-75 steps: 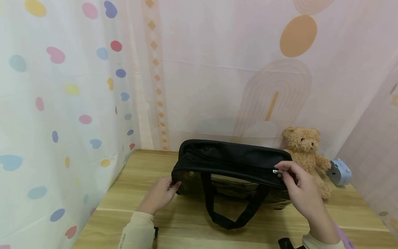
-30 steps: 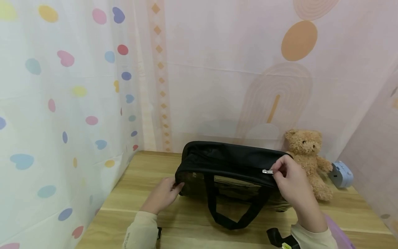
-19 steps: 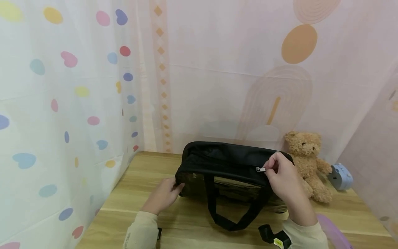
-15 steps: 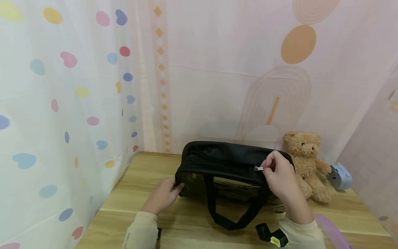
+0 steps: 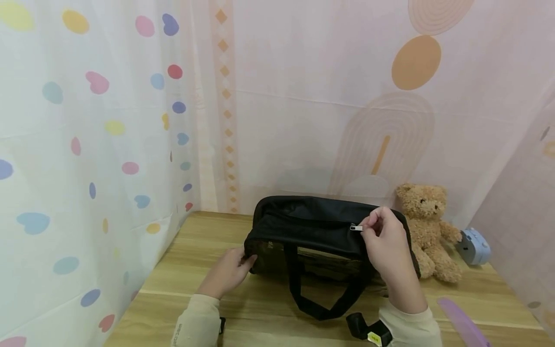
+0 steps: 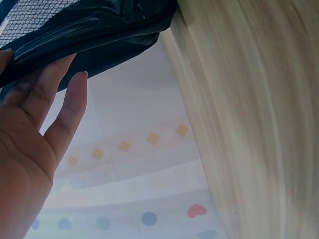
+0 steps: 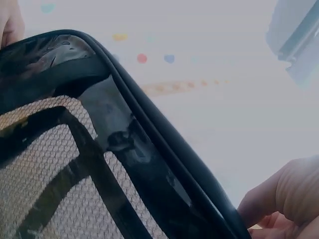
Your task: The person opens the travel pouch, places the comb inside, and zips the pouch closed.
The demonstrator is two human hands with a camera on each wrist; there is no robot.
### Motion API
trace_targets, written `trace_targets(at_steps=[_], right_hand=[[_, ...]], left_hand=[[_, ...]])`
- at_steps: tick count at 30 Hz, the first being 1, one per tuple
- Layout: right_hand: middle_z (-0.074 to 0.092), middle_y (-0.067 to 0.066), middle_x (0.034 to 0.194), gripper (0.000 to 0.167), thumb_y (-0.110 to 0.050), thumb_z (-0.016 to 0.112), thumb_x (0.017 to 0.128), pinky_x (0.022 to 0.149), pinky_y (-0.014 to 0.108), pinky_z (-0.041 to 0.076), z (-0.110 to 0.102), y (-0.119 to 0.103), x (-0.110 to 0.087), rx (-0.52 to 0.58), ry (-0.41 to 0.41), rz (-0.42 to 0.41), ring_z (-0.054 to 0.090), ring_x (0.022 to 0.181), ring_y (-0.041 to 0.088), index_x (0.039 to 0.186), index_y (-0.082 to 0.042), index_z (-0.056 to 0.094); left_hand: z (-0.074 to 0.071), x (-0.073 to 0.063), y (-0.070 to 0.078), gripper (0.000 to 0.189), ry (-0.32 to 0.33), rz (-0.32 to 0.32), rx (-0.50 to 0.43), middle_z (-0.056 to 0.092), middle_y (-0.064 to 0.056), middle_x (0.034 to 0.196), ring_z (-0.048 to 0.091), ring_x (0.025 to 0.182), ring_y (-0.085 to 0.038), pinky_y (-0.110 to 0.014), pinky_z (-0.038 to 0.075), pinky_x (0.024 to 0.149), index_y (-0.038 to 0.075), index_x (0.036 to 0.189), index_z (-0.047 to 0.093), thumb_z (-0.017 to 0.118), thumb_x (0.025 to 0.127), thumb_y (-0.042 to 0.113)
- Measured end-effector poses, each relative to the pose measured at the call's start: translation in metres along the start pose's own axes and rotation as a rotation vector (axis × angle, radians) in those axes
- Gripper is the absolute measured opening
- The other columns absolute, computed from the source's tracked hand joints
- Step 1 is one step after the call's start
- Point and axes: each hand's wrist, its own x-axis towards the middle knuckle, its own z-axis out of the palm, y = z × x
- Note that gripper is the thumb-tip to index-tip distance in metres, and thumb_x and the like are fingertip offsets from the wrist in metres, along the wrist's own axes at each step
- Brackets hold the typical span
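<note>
A black bag [image 5: 303, 236] with a glossy see-through front stands on the wooden table, its strap handle [image 5: 320, 312] hanging down in front. With thumb and fingers my right hand [image 5: 387, 246] pinches the silver zipper pull [image 5: 357, 228] on the bag's top, right of the middle. My left hand [image 5: 227, 274] grips the bag's left end, thumb in front. In the left wrist view the thumb lies over the bag's edge [image 6: 99, 37] and the other fingers reach behind it. The right wrist view shows mesh [image 7: 50, 149] through the clear panel.
A tan teddy bear [image 5: 429, 217] sits behind the bag's right end, beside a light blue boxy object [image 5: 474, 246]. A translucent purple strip-like object [image 5: 464, 320] lies at the front right. Patterned curtains [image 5: 282, 120] enclose the wooden table [image 5: 156, 308].
My right hand has drawn the zipper pull leftward along the top from near the bag's right end. The left hand keeps its grip on the left end.
</note>
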Motion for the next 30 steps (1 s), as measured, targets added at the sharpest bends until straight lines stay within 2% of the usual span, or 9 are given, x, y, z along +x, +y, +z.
trace_targets(at_steps=[4, 8, 13, 18, 23, 26, 30], right_hand=[[0.068, 0.015, 0.1, 0.014, 0.006, 0.053, 0.098, 0.063, 0.025, 0.041, 0.004, -0.003, -0.001, -0.024, 0.025, 0.004, 0.053, 0.073, 0.018, 0.091, -0.003, 0.046], [0.067, 0.016, 0.101, 0.012, 0.006, 0.053, 0.1, 0.065, 0.023, 0.044, 0.002, 0.0, -0.002, -0.003, -0.002, 0.007, 0.057, 0.077, 0.016, 0.093, -0.002, 0.047], [0.064, 0.012, 0.098, 0.001, -0.001, 0.051, 0.103, 0.067, 0.027, 0.046, -0.007, 0.005, -0.004, -0.083, -0.089, 0.015, 0.056, 0.078, 0.02, 0.103, -0.001, 0.051], [0.061, 0.007, 0.092, 0.006, -0.004, 0.053, 0.102, 0.065, 0.034, 0.042, -0.016, 0.01, -0.007, -0.234, -0.197, -0.014, 0.051, 0.071, 0.02, 0.107, -0.005, 0.056], [0.062, 0.004, 0.093, 0.009, -0.001, 0.056, 0.1, 0.064, 0.032, 0.045, -0.021, 0.017, -0.008, -0.252, -0.29, -0.056, 0.056, 0.074, 0.016, 0.107, -0.006, 0.058], [0.061, 0.004, 0.093, 0.01, 0.001, 0.058, 0.098, 0.063, 0.03, 0.046, -0.023, 0.021, -0.009, -0.238, -0.288, -0.074, 0.057, 0.076, 0.016, 0.104, -0.006, 0.057], [0.058, 0.005, 0.09, 0.012, 0.004, 0.057, 0.097, 0.061, 0.029, 0.042, -0.023, 0.022, -0.009, -0.214, -0.222, -0.092, 0.053, 0.072, 0.016, 0.098, -0.007, 0.053]], left_hand=[[0.0, 0.0, 0.0, 0.022, 0.005, 0.0, 0.006, 0.055, 0.005, 0.071, 0.05, 0.064, -0.009, -0.031, 0.043, 0.062, 0.015, 0.081, 0.056, 0.061, 0.103, 0.014], [0.001, -0.001, -0.003, 0.022, 0.006, 0.006, 0.011, 0.054, 0.007, 0.07, 0.049, 0.063, -0.008, -0.031, 0.043, 0.061, 0.015, 0.082, 0.057, 0.061, 0.103, 0.015], [0.0, -0.003, -0.002, 0.021, 0.006, 0.0, 0.008, 0.056, 0.007, 0.072, 0.049, 0.063, -0.008, -0.03, 0.043, 0.061, 0.015, 0.082, 0.058, 0.061, 0.103, 0.018], [0.0, -0.002, -0.001, 0.023, -0.002, 0.004, 0.007, 0.053, 0.007, 0.071, 0.048, 0.062, -0.009, -0.03, 0.042, 0.061, 0.017, 0.081, 0.057, 0.062, 0.103, 0.02], [0.001, -0.002, -0.001, 0.025, -0.008, 0.012, 0.005, 0.05, 0.008, 0.07, 0.046, 0.061, -0.008, -0.029, 0.042, 0.06, 0.017, 0.08, 0.055, 0.061, 0.104, 0.02], [0.0, -0.002, -0.002, 0.026, -0.011, 0.018, -0.007, 0.05, 0.007, 0.069, 0.045, 0.061, -0.008, -0.028, 0.041, 0.06, 0.016, 0.079, 0.055, 0.06, 0.104, 0.02], [-0.001, -0.003, -0.002, 0.026, -0.016, 0.014, -0.017, 0.049, 0.006, 0.069, 0.045, 0.06, -0.007, -0.028, 0.041, 0.059, 0.016, 0.08, 0.054, 0.06, 0.105, 0.021]])
